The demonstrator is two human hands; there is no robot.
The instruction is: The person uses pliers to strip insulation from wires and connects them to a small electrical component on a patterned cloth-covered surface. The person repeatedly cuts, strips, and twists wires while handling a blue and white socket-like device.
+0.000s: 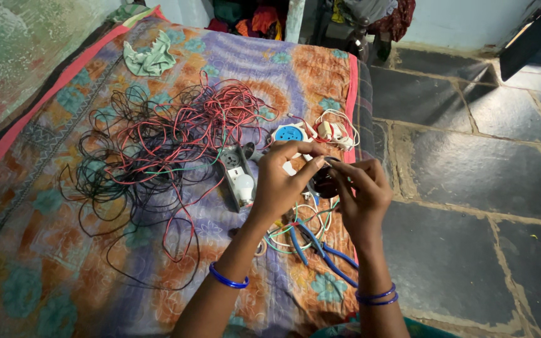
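Your 2 hands, left hand point(278, 181) and right hand point(361, 191), pinch a small dark round part point(324, 184) just beside the tangled wires point(158, 150).

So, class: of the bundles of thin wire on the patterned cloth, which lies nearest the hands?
The small green-and-white wire coil, beside blue-handled pliers, just below the wrists; the red-and-black tangle sprawls farther left.

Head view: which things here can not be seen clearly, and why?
- Dark round part: mostly covered by the left hand and right hand.
- Pliers: jaws hidden under the wrists and white wires.
- Switch board: its right edge is behind the left hand.
- Wire tangle: single ends too fine to trace.
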